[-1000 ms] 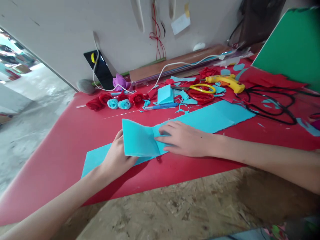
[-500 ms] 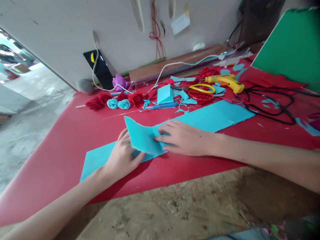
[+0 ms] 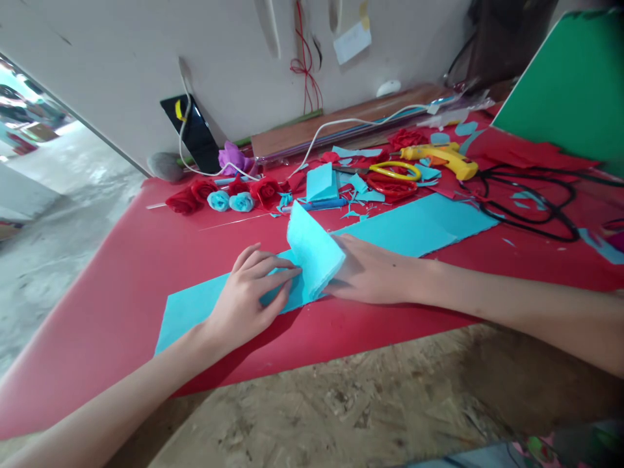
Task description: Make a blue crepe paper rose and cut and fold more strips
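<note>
A long light-blue strip of paper (image 3: 192, 307) lies slantwise over the red table cover, its far part stretching to the right behind my right wrist. A folded piece of light-blue paper (image 3: 314, 253) stands up, tilted, above the strip between my hands. My left hand (image 3: 256, 283) rests on the strip, fingers stretched out, with the fingertips at the foot of the folded piece. Against the other side of that piece is my right hand (image 3: 368, 268); its fingers are hidden behind the paper.
Red paper roses (image 3: 185, 200), small blue roses (image 3: 241, 201) and a purple flower (image 3: 234, 158) lie at the back left. Behind the strip are yellow-handled scissors (image 3: 397, 171), a blue pen (image 3: 324, 204), paper scraps and a yellow glue gun (image 3: 446, 158). Black cable (image 3: 550, 227) coils at right.
The folded light-blue piece has swung from left to right and now stands in front of my right fingers. My left fingers have come out from behind it and lie on the strip.
</note>
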Demonstrator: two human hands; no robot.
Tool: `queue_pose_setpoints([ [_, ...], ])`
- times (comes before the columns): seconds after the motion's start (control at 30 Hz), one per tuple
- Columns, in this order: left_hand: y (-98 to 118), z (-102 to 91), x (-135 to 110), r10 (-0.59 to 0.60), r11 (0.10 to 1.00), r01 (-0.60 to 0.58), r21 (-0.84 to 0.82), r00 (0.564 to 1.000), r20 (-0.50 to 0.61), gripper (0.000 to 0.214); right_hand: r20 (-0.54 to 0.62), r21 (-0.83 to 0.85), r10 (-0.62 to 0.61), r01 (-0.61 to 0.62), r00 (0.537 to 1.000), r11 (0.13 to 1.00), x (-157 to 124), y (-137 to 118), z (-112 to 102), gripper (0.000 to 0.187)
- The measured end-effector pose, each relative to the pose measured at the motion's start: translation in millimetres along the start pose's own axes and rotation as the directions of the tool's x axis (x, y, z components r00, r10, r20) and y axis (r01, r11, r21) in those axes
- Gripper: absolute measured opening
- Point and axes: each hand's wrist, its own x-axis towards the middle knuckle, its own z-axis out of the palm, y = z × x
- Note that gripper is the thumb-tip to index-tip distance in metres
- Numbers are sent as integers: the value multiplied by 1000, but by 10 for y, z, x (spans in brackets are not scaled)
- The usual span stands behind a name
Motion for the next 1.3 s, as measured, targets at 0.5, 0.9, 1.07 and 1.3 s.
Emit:
queue_pose_setpoints([
  [0.5,67,-2,37,-21,999,20,36,999,46,24,-67,308,209,-179,976,934,-169,174,-244,16],
  [0.9,83,-12,68,-41,999,39,27,996,76,25,276,758,750,-616,601,214,-101,147,-365,36],
  [1.07,173,-25,129,-198,965,209,-160,977,82,47,267,855,742,-507,614,112,19,75,-426,50],
  [1.3,276,103,246,-326,899,318,-300,945,23,79,175,890,652,-402,738,215,325,-140,-546,44],
])
